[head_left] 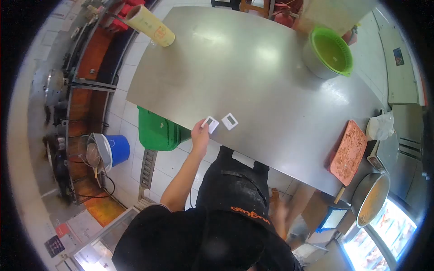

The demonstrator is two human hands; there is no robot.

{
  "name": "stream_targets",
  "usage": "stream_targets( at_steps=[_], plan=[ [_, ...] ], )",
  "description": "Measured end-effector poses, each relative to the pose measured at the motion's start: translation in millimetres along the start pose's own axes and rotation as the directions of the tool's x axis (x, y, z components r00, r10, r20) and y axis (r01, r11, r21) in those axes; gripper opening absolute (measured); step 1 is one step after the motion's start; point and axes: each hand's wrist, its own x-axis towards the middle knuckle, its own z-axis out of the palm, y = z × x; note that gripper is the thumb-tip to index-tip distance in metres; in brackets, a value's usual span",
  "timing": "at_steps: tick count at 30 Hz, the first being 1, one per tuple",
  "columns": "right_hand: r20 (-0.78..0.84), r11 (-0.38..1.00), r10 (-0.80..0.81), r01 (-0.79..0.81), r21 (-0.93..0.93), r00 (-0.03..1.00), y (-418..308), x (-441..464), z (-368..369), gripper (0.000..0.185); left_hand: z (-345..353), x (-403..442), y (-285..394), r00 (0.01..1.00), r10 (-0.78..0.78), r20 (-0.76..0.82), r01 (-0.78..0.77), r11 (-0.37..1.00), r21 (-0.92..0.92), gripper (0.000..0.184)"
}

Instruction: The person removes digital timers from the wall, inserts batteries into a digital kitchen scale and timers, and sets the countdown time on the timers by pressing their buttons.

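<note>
The left hand [199, 133] is at the near edge of the steel bench [217, 67], just left of the frame's centre, its fingers closed on the left side of a white digital timer [211, 124]. A second white timer [230, 121] lies tilted on the bench just to the right of the first, near the centre of the frame, its small grey screen facing up. The right hand [280, 213] is blurred, low beside the dark apron [233, 185] in the lower middle right; whether its fingers are open or closed I cannot tell.

At the upper left of the frame, a roll of plastic wrap [151, 27] stands at the bench's corner. At the upper right, a green basket [349, 58] sits in a pale bowl [312, 61]. An orange-pink tray [349, 152] lies at the right edge, above a metal pot [361, 192]. A green bin [156, 131] is below the bench's left side.
</note>
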Motion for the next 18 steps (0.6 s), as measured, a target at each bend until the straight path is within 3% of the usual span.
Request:
stream_targets(
  at_steps=[1,2,4,6,8,9,10,11,13,15,16,17,18],
  plan=[
    [0.115,0.996,-0.002,0.012,-0.085,0.993,-23,-38,17,0.043,-6,23,-1,0.998,0.053,0.045,-0.059,0.984,0.171,0.035],
    [0.209,0.987,-0.01,0.044,-0.155,0.978,-42,-69,29,0.043,-8,45,-2,0.999,0.028,0.038,-0.034,0.988,0.154,0.035],
    [0.334,0.962,-0.033,0.12,-0.244,0.942,-73,-108,37,0.043,-14,79,1,0.954,0.23,0.191,-0.253,0.962,0.106,0.033],
    [0.388,0.948,-0.021,0.142,-0.286,0.921,-105,-106,30,0.046,-22,88,25,0.943,0.218,0.251,-0.27,0.943,0.195,0.03],
    [0.411,0.948,0.068,0.069,-0.31,0.909,-145,-82,22,0.051,-20,105,39,0.916,0.233,0.326,-0.323,0.911,0.256,0.026],
    [0.432,0.949,0.221,-0.09,-0.303,0.874,-166,-65,17,0.048,-21,110,39,0.878,0.357,0.32,-0.448,0.848,0.283,0.024],
    [0.408,0.969,0.045,0.059,-0.239,0.912,-187,-57,20,0.044,-23,114,39,0.825,0.473,0.311,-0.558,0.769,0.312,0.022],
    [0.378,0.959,-0.134,0.215,-0.182,0.916,-226,-51,24,0.04,-23,114,44,0.83,0.464,0.309,-0.549,0.777,0.307,0.022],
    [0.256,0.938,-0.325,0.345,-0.035,0.911,-315,-55,52,0.03,-24,111,51,0.787,0.61,0.097,-0.598,0.713,0.366,0.019],
    [0.471,0.952,-0.257,0.305,-0.026,0.844,-367,-42,92,0.031,-28,98,41,0.789,0.614,0.038,-0.575,0.713,0.401,0.017],
    [0.39,0.868,-0.486,0.484,0.109,0.782,-368,-37,131,0.037,-29,88,38,0.776,0.63,-0.021,-0.56,0.704,0.436,0.015],
    [0.3,0.712,-0.692,0.691,0.127,0.657,-400,-40,149,0.045,-28,77,33,0.778,0.628,-0.013,-0.562,0.705,0.432,0.015],
    [0.274,0.66,-0.741,0.741,0.124,0.613,-435,-47,164,0.048,-26,62,25,0.839,0.544,0.025,-0.516,0.779,0.356,0.014]
  ],
)
